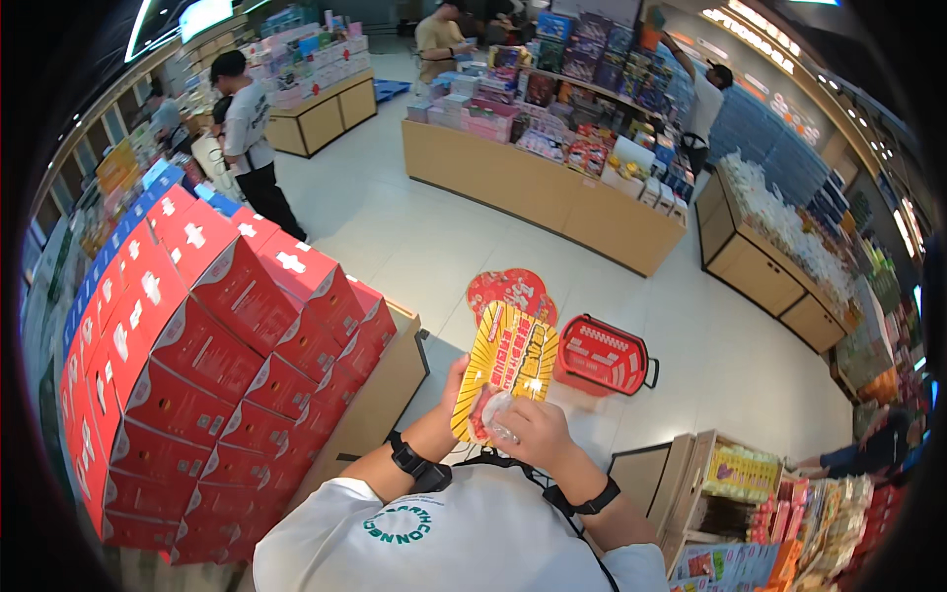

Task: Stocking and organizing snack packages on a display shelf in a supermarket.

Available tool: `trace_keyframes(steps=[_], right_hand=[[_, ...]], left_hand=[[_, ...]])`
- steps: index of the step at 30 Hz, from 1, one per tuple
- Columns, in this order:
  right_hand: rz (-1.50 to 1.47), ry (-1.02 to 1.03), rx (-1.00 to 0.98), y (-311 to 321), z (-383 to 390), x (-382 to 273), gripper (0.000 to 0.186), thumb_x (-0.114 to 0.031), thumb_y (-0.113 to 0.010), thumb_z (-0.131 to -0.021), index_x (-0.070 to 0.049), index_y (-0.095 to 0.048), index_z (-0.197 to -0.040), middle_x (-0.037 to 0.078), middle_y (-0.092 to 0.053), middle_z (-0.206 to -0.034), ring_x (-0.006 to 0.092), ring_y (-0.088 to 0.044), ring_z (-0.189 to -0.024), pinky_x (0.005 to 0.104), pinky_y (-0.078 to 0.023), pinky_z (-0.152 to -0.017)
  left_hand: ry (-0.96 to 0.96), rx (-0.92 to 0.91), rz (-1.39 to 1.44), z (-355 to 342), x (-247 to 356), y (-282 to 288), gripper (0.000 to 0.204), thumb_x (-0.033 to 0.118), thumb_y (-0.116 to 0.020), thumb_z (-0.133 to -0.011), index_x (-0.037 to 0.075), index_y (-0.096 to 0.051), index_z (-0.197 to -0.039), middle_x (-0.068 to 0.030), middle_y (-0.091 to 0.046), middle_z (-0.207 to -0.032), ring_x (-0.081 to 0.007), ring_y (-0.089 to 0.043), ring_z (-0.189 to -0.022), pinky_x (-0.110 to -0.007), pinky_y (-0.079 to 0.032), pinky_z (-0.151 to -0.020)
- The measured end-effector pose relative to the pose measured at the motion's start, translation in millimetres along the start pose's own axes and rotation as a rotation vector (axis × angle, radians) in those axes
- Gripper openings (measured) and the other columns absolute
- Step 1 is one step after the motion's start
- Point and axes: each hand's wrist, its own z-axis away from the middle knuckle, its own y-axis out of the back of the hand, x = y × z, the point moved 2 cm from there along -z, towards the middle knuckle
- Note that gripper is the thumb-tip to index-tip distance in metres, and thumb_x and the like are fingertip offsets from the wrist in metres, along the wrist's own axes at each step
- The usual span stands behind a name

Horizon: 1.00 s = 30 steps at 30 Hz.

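In front of my chest I hold a yellow card (515, 345) with red print and a striped edge. My left hand (455, 383) is closed on its left edge. Over the card's lower part, the fingers of my right hand (538, 432) are bent and pressed together on a clear, round plastic piece (496, 412). Whether this piece is fixed to the card or loose I cannot tell. Something reddish shows beside it at the card's lower left. The right fingertips are partly hidden.
A tall stack of red boxes (182, 419) stands close on my left. Ahead on the floor are a red shopping basket (602, 355) and a red floor sticker (508, 288). A goods counter (533, 197) stands beyond, a snack shelf (735, 483) at right. Several people stand farther off.
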Motion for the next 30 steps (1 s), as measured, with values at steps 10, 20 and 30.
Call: trace_keyframes(steps=[10, 20, 30], right_hand=[[-0.108, -0.134, 0.158, 38.4, -26.3, 95.9, 0.014, -0.021, -0.07, -0.077, -0.012, -0.061, -0.082, 0.006, -0.058, -0.076, 0.0235, -0.058, -0.056, 0.0347, -0.047, -0.047], [-0.388, 0.26, -0.191, 58.7, 25.3, 49.7, 0.017, -0.024, -0.072, -0.074, -0.014, -0.063, -0.085, 0.005, -0.055, -0.081, 0.0224, -0.06, -0.064, 0.0332, -0.05, -0.055], [-0.449, -0.022, -0.102, 90.7, 51.7, 110.6, 0.019, -0.027, -0.068, -0.081, -0.011, -0.063, -0.089, 0.006, -0.056, -0.081, 0.0238, -0.061, -0.063, 0.0339, -0.049, -0.055]], left_hand=[[-0.094, -0.046, -0.148, 17.5, -35.8, -17.3, 0.071, 0.054, -0.048, -0.086, 0.004, -0.041, -0.136, -0.0179, -0.053, -0.13, -0.0309, -0.054, -0.117, -0.045, -0.04, -0.101], [-0.493, 0.12, -0.108, -15.0, -80.3, -21.8, 0.062, 0.051, -0.041, -0.092, 0.005, -0.045, -0.133, -0.0164, -0.056, -0.126, -0.0294, -0.056, -0.112, -0.044, -0.044, -0.098], [-0.476, 0.217, -0.178, -36.7, -128.3, -56.2, 0.071, 0.059, -0.037, -0.088, 0.007, -0.042, -0.135, -0.0183, -0.053, -0.128, -0.032, -0.054, -0.115, -0.046, -0.043, -0.099]])
